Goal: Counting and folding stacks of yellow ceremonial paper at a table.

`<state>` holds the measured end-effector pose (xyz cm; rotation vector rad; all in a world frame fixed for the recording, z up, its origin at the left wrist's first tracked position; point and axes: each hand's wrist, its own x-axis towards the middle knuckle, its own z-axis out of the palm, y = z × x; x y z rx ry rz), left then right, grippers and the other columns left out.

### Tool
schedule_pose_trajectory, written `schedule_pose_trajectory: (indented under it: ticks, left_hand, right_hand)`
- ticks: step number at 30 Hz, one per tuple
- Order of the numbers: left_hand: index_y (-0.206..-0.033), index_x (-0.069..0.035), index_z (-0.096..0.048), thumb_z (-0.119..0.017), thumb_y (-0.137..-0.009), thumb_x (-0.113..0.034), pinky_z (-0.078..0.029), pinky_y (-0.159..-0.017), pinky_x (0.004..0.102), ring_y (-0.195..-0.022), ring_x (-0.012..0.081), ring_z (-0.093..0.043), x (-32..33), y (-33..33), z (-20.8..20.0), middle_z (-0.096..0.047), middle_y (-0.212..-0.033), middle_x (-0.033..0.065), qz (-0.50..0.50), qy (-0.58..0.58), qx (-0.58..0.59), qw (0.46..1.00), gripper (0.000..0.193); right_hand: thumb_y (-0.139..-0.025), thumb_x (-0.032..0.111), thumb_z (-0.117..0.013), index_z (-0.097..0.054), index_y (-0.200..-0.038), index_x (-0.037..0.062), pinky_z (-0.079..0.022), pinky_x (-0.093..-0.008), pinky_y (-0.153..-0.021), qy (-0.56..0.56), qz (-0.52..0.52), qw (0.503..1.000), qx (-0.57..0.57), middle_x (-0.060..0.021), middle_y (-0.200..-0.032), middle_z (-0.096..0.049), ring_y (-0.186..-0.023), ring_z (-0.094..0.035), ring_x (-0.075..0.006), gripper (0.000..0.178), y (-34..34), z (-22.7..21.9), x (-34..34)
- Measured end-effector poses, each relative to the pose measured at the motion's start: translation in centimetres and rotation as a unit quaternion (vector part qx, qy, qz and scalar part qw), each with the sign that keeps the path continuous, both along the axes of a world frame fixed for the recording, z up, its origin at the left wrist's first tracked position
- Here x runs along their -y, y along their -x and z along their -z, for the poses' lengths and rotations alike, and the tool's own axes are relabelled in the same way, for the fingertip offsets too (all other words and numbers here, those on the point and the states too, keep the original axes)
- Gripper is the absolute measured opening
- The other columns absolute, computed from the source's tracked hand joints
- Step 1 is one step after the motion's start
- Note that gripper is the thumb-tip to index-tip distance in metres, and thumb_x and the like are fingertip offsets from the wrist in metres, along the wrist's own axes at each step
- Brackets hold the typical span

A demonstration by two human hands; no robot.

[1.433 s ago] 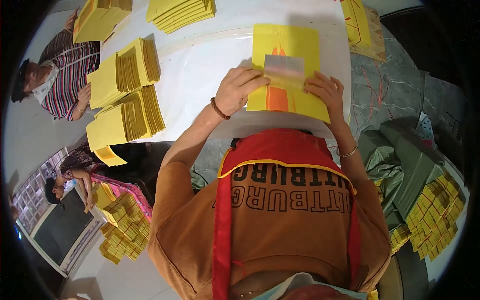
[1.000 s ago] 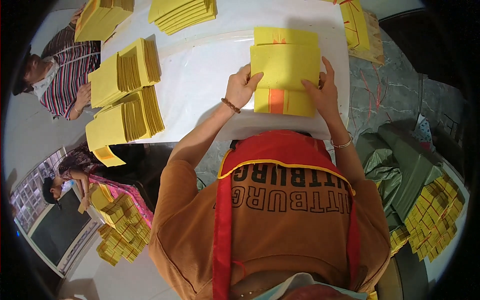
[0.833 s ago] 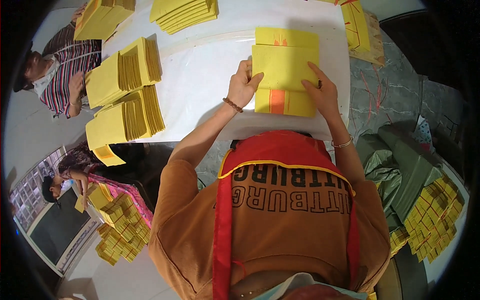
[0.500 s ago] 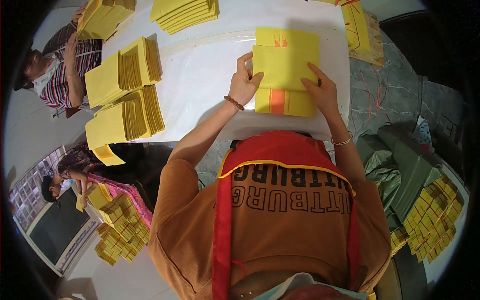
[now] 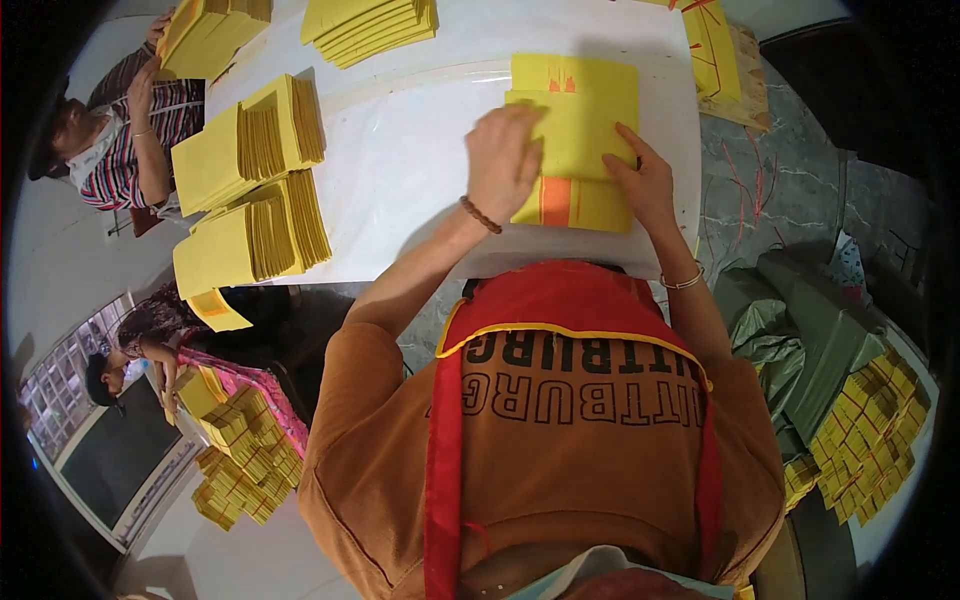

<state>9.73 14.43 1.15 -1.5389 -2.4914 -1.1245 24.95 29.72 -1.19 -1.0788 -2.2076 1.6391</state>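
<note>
A folded yellow paper sheet [image 5: 585, 120] lies across another yellow sheet with an orange band [image 5: 555, 203] on the white table in front of me. My right hand [image 5: 645, 180] rests at the right edge of the folded sheet, its thumb and forefinger spread apart on the paper. Over the left edge is my left hand [image 5: 503, 155], its fingers smeared by motion. Whether it touches the paper, I cannot tell.
Stacks of folded yellow paper [image 5: 260, 140] stand at the table's left, with another stack [image 5: 370, 30] at the far side. Tied yellow bundles [image 5: 712, 60] are at the far right. A person in a striped top [image 5: 145, 140] handles paper at far left; another person [image 5: 165, 350] works beside piled bundles.
My left hand has lifted from the folded sheet's left edge and moved inward over the paper. My right hand and the paper stay nearly in place.
</note>
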Motion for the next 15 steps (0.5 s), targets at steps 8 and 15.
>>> schedule_pose_trajectory:
  ticks: [8, 15]
  left_hand:
    - [-0.131, -0.013, -0.043, -0.059, -0.081, -0.039, -0.027, -0.101, 0.0501, -0.126, 0.0368, -0.031, -1.8, -2.6, 2.3, -0.036, -0.136, 0.0175, 0.139, 0.142, -0.107, 0.974, 0.058]
    - [-0.138, -0.017, -0.034, -0.048, -0.083, -0.055, -0.015, -0.107, 0.0509, -0.134, 0.0352, -0.019, -2.0, -2.7, 2.6, -0.027, -0.143, 0.0173, 0.149, 0.219, -0.129, 0.956, 0.068]
  right_hand:
    - [-0.077, 0.018, -0.066, -0.055, -0.122, 0.007, -0.048, -0.0297, -0.077, -0.039, 0.015, 0.998, -0.053, -0.0155, -0.106, -0.063, -0.089, -0.063, -0.0222, 0.048, -0.3, 0.9, 0.1]
    - [-0.081, 0.026, -0.062, -0.052, -0.125, 0.0123, -0.033, -0.0476, -0.097, -0.288, -0.004, 0.957, 0.043, -0.012, -0.135, -0.042, -0.122, -0.042, -0.0252, 0.047, -0.9, -0.2, 2.0]
